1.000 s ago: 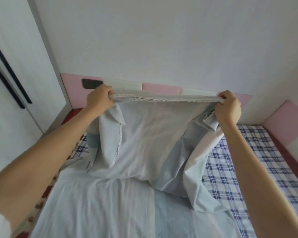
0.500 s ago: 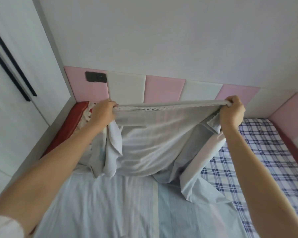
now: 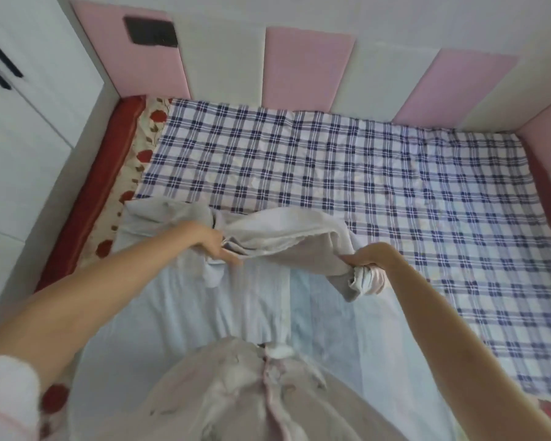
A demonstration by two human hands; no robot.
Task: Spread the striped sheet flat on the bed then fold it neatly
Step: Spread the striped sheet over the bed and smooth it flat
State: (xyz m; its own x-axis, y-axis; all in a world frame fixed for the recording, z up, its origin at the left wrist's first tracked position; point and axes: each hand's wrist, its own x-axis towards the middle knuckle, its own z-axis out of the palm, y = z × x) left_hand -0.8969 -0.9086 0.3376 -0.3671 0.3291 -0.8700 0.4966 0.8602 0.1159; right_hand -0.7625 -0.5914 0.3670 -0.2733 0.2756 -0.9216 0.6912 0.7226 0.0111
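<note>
The pale blue striped sheet (image 3: 245, 307) lies across the near left part of the bed (image 3: 379, 173), over a blue checked cover. Its far edge is folded back toward me in a bunched roll. My left hand (image 3: 212, 243) holds that folded edge at its left end, fingers partly stretched along the cloth. My right hand (image 3: 368, 261) grips the right end, with a bunch of cloth wrapped in its curled fingers. Both hands are low, just above the sheet.
Pink and white padded panels (image 3: 306, 68) line the wall behind and to the right of the bed. A red bed edge (image 3: 99, 186) and a rose-patterned strip run along the left. A white wardrobe (image 3: 23, 122) stands at the left. My own clothing (image 3: 236, 396) fills the bottom.
Both hands have come down from chest height to just above the bed, bringing the sheet's held edge toward me. The view has tilted down, and the checked cover behind now shows.
</note>
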